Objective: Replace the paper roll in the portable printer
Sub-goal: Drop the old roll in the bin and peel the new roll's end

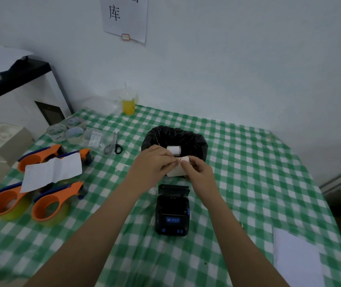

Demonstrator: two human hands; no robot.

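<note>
A black portable printer point(172, 214) with blue buttons lies on the checked tablecloth, its lid point(173, 190) swung open toward the far side. Just beyond it, above the table, both hands hold a white paper roll point(176, 170). My left hand point(153, 164) pinches the roll's upper edge from the left. My right hand point(198, 172) grips it from the right, fingertips at the same edge. A second small white roll point(173, 150) lies inside the bin lined with a black bag point(186, 137).
Three orange tape dispensers point(49, 206) and a white paper strip point(51, 172) lie at the left. Clear tape rolls point(68, 129), scissors point(115, 143) and a cup of yellow drink point(128, 105) stand farther back. A white sheet point(296, 259) lies near the right edge.
</note>
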